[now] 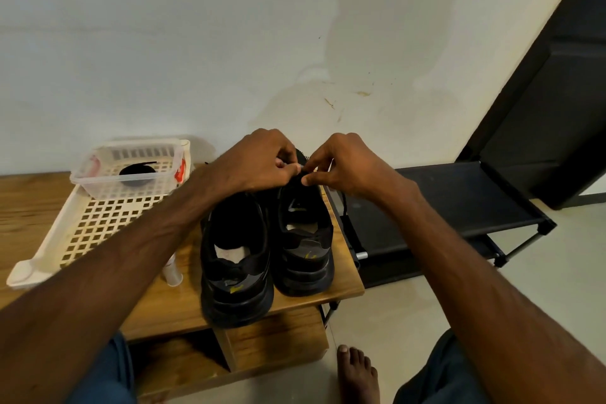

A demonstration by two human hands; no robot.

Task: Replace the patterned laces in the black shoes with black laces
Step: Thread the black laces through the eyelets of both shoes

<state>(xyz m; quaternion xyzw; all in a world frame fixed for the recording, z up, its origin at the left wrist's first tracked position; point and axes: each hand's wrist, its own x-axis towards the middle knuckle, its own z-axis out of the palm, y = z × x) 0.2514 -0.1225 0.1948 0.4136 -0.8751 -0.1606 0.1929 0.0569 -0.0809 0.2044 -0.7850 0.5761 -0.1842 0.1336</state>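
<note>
Two black shoes stand heels toward me on the wooden table [32, 200]: the left shoe [236, 266] and the right shoe [305, 239]. Over the right shoe's front, my left hand [262, 164] and my right hand [341, 164] meet, fingertips pinching a lace [302, 159] above the eyelets. A dark lace end [344, 207] hangs off the shoe's right side over the table edge. A coiled black lace [137, 172] lies in a clear plastic box [85, 180]. The eyelets are hidden by my hands.
The clear box sits in a cream perforated tray [98, 226] at the table's left. A white tube [173, 272] lies beside the left shoe. A black rack [459, 200] stands to the right. My bare foot [357, 374] rests on the floor.
</note>
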